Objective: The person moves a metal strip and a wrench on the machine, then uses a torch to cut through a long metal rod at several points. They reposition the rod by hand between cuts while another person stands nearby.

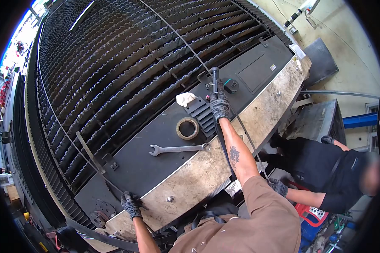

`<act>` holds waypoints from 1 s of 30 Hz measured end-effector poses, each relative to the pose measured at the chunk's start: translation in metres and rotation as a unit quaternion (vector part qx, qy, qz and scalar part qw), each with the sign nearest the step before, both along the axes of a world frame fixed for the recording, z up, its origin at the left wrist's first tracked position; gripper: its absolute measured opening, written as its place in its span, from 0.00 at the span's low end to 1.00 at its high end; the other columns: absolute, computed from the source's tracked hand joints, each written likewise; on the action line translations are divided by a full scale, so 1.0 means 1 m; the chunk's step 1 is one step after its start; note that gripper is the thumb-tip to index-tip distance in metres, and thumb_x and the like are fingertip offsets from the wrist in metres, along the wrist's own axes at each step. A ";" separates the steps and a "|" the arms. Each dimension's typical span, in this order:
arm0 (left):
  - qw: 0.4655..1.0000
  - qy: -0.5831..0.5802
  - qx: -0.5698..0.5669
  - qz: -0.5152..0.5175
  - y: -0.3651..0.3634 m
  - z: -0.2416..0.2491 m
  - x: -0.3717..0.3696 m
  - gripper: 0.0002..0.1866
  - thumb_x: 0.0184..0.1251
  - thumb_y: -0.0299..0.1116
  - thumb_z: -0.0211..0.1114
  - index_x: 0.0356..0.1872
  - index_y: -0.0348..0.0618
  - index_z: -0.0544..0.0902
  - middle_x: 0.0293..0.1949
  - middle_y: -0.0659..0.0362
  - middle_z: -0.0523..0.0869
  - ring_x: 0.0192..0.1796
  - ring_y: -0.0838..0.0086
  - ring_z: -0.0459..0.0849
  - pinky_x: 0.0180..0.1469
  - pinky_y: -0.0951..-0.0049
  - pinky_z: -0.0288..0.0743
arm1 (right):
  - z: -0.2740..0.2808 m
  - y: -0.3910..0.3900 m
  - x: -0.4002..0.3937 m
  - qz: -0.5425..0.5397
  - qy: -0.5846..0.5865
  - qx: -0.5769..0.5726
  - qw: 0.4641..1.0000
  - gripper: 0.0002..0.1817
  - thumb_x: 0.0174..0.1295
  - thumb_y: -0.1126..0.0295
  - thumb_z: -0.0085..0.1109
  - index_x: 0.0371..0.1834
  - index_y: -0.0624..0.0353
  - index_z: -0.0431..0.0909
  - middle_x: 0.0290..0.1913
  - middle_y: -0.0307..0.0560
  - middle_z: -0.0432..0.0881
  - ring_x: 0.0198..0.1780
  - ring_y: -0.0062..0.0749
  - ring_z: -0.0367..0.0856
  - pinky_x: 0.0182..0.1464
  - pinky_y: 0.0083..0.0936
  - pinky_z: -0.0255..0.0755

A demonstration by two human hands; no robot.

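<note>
My right hand (219, 103), in a grey knit glove, is wrapped round the lower part of a dark cylindrical tool (215, 80) that points away from me over the dark metal panel (156, 126). My left hand (131, 204), gloved too, is at the panel's near left edge beside a thin dark rod or cable; its fingers are bent, and what they hold is too small to make out. Between the hands lie a combination wrench (177, 149), a brass-coloured ring (187, 128), a slotted black block (202, 116) and a white rag (185, 99).
Beyond the panel spread rows of wavy metal slats (126, 76). A worn pale ledge (185, 179) runs along the near side. A co-worker in dark clothes (316, 164) is at the right, with gloved hands. A round black tape measure or reel (231, 86) sits right of the tool.
</note>
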State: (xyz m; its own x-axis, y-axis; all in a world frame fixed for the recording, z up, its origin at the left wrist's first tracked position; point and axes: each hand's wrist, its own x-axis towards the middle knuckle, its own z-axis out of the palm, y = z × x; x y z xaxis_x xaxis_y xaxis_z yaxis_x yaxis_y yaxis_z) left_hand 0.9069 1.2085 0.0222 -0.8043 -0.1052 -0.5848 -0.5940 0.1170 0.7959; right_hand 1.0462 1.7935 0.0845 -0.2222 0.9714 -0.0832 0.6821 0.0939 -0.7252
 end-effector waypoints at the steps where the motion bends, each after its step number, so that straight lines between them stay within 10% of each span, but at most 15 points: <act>1: 1.000 -0.001 0.001 -0.007 0.000 0.001 -0.001 0.06 0.82 0.37 0.60 0.41 0.50 0.76 0.24 0.63 0.79 0.19 0.74 0.75 0.17 0.70 0.70 | -0.004 0.002 -0.002 0.002 -0.005 0.035 0.999 0.36 0.74 0.59 0.56 0.85 0.35 0.57 0.63 0.66 0.82 0.58 0.65 0.84 0.59 0.53 0.78; 9: 1.000 0.014 -0.018 -0.004 -0.008 -0.013 -0.001 0.06 0.82 0.38 0.60 0.42 0.50 0.77 0.22 0.63 0.79 0.17 0.74 0.75 0.16 0.70 0.70 | -0.004 0.002 -0.005 0.008 -0.009 0.020 1.000 0.38 0.73 0.60 0.58 0.85 0.35 0.56 0.59 0.64 0.85 0.53 0.61 0.87 0.57 0.50 0.79; 12: 0.999 0.018 -0.031 -0.016 0.002 0.001 0.002 0.07 0.82 0.38 0.60 0.42 0.49 0.77 0.22 0.63 0.79 0.17 0.74 0.75 0.16 0.70 0.70 | -0.019 0.009 -0.006 0.028 0.104 0.067 0.992 0.37 0.74 0.62 0.57 0.85 0.32 0.56 0.40 0.58 0.87 0.39 0.53 0.89 0.45 0.50 0.80; 14: 1.000 0.016 -0.022 -0.010 0.004 0.005 0.002 0.07 0.82 0.38 0.60 0.41 0.49 0.78 0.22 0.63 0.79 0.17 0.74 0.75 0.17 0.70 0.70 | -0.016 0.008 -0.003 0.009 -0.010 0.001 1.000 0.40 0.73 0.59 0.59 0.86 0.31 0.52 0.52 0.62 0.88 0.48 0.53 0.90 0.53 0.48 0.81; 30: 1.000 0.005 -0.008 -0.019 0.000 0.002 0.001 0.06 0.82 0.37 0.60 0.42 0.49 0.77 0.21 0.63 0.78 0.17 0.75 0.74 0.17 0.70 0.69 | -0.027 0.007 -0.004 -0.013 -0.096 0.078 0.992 0.38 0.73 0.56 0.56 0.85 0.23 0.53 0.41 0.64 0.88 0.42 0.61 0.89 0.46 0.57 0.80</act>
State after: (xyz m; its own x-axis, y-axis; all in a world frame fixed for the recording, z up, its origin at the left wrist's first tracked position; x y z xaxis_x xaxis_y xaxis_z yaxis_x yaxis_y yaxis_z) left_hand 0.9076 1.2088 0.0243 -0.8133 -0.0846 -0.5757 -0.5815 0.1517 0.7992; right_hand 1.0426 1.8009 0.0572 -0.1924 0.9809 0.0296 0.8101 0.1757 -0.5593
